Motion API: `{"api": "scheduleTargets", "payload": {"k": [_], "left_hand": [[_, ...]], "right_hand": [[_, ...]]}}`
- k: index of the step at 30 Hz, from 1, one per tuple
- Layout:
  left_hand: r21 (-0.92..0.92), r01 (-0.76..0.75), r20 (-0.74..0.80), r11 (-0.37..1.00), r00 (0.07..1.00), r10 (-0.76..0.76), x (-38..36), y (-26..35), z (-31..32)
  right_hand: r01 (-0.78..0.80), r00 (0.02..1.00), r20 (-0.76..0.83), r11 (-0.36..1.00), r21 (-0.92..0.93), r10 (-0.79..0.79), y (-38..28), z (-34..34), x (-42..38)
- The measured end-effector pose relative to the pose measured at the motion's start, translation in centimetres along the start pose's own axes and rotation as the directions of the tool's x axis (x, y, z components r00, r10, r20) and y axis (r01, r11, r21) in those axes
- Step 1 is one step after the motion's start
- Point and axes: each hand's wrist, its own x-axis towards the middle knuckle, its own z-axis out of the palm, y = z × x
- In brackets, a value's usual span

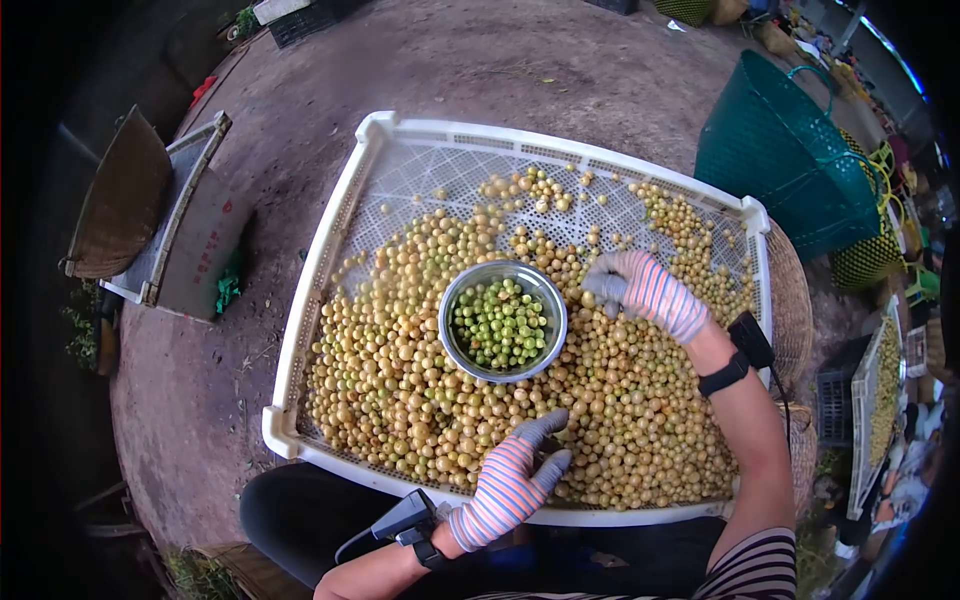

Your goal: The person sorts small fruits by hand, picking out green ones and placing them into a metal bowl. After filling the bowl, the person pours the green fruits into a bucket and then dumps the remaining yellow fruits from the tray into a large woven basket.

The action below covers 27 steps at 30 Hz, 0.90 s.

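My left hand [515,475], in a striped glove with grey fingertips, is low over the near side of the fruit. Its thumb and fingers are apart, with no fruit visible in them. My right hand [645,290], gloved the same way, is just right of a metal bowl. Its fingers are curled together close to the fruit; whatever they may hold is hidden. Small green fruits [498,325] partly fill the metal bowl [447,345]. Around it, round yellowish-brown fruits [400,350] lie across the white mesh tray [320,265], thinner toward the far side.
A green woven basket [765,150] stands beyond the tray's right corner. At left, a wicker basket [125,200] leans by a white crate [205,240]. Another fruit-filled tray [885,390] is at far right. Bare ground [490,60] stretches behind.
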Motion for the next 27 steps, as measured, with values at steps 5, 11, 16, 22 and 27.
{"api": "scheduleTargets", "payload": {"k": [5,11,16,22,27], "left_hand": [[-0.468,0.067,-0.054,0.881,0.993,-0.104,0.8,-0.9,1.3],[-0.397,0.101,-0.010,0.912,0.993,-0.114,0.4,-1.0,1.7],[-0.324,0.182,0.027,0.928,0.983,-0.183,0.5,0.2,1.8],[-0.241,0.222,0.047,0.945,0.975,-0.217,0.7,-0.4,1.6],[-0.144,0.109,0.021,0.984,0.994,-0.107,1.0,-1.4,1.7]], "right_hand": [[0.397,0.897,0.260,0.910,-0.115,-0.358,-0.3,6.1,-6.6],[0.389,0.915,0.202,0.895,-0.217,-0.349,-0.3,6.8,-8.2],[0.164,0.779,-0.412,0.788,-0.594,-0.473,4.6,-1.1,-0.1],[-0.439,0.815,-0.565,0.498,-0.748,-0.129,6.8,-8.8,8.7],[-0.470,0.833,-0.553,0.506,-0.723,-0.017,6.5,-9.5,9.3]]}}
